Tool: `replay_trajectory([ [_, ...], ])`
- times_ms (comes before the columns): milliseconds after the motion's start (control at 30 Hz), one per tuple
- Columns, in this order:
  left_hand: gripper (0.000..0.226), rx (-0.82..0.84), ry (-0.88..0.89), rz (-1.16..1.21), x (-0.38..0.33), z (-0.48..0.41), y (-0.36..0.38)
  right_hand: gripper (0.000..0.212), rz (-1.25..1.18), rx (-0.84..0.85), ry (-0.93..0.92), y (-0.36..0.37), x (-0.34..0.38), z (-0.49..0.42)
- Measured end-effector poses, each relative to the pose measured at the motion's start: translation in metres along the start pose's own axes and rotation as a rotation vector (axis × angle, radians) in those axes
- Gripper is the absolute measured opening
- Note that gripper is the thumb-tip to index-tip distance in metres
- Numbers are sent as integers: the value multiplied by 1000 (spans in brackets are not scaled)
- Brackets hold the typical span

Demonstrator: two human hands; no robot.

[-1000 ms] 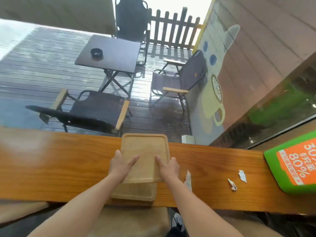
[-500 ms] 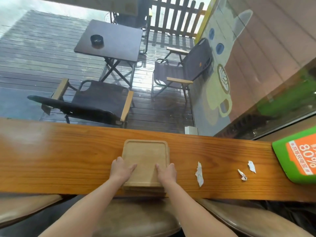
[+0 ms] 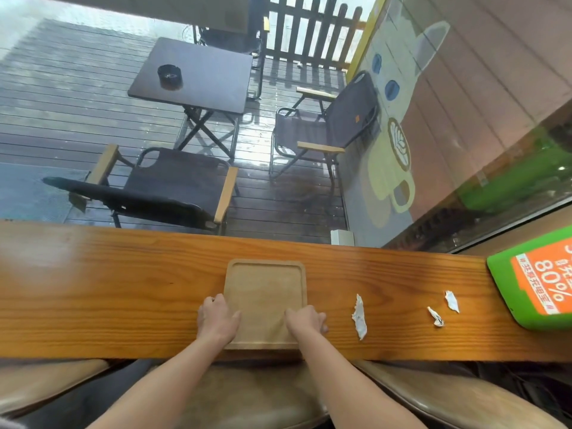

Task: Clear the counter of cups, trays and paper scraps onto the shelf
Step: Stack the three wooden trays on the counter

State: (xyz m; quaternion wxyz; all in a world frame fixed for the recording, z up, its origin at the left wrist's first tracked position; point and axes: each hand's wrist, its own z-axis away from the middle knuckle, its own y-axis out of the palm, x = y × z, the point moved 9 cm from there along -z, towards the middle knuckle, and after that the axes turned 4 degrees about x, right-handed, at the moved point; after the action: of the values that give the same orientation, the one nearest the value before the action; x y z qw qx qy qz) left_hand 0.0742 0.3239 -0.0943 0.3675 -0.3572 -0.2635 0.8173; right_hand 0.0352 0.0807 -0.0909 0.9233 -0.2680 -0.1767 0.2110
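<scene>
On the wooden bench (image 3: 123, 292), near its front edge, lies a pale wooden tray (image 3: 265, 292). It lies flat, and its near edge comes almost to the edge of the bench. The left hand (image 3: 218, 320) holds the left side of the tray near the front corner, with the thumb on the top surface and the fingers curled around the outer edge. The right hand (image 3: 305, 318) holds the right side in the same way, thumb on top and fingers bent over the rim. So the grip of each hand is closed on the tray. I cannot tell if a second tray lies under it.

To the right of the tray, apart from it, a long paper scrap (image 3: 359, 317) lies on the bench. Further right there are two small paper scraps (image 3: 435, 316), close to each other. At the right end of the bench lies a green and orange sign (image 3: 538, 280) with "80%" on it. Behind the bench, through the glass, a dark table (image 3: 198, 75) with an ashtray (image 3: 169, 76) and folding chairs (image 3: 328, 125) stand on a wet deck.
</scene>
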Motion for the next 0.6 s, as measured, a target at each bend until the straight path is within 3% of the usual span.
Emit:
replay_trajectory([
  [167,39,42,2,168,-2,-1,-2,56,-77,69,-7,2,1,-2],
  [367,45,111,5,227,-4,0,1,75,-384,136,22,13,-6,-3],
  [500,46,139,-98,303,6,-4,6,80,-556,156,47,21,-15,-10],
  [600,64,150,-204,447,17,-9,4,84,-634,159,82,16,-23,-17],
])
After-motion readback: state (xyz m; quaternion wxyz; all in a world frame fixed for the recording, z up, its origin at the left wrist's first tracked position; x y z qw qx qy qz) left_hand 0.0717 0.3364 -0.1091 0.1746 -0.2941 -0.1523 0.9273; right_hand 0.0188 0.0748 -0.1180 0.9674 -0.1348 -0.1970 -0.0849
